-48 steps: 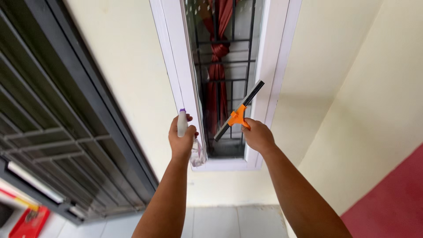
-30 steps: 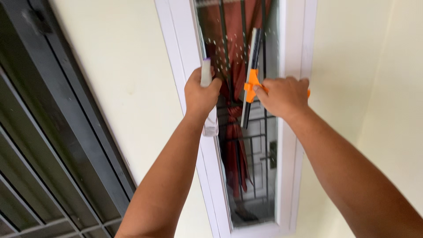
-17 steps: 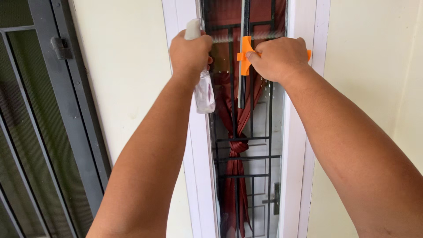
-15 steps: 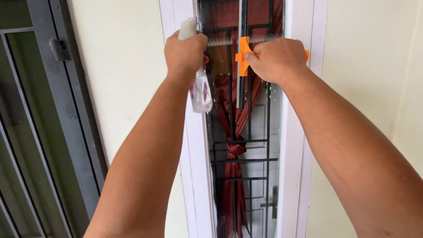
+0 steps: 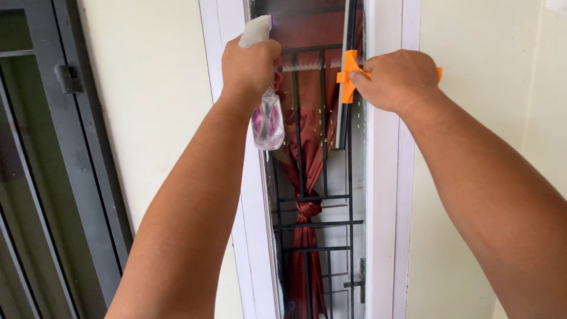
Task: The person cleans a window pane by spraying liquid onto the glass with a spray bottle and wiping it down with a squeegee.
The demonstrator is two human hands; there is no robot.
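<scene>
Cream wall frames the window. My left hand grips the bottle, right hand clenches the squeegee; droplets dot the glass, so I judge wiping barely begun.

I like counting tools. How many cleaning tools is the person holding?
2. A spray bottle in the left hand, raised at the window's left frame, and an orange squeegee in the right hand, against the glass near the right frame.
</scene>
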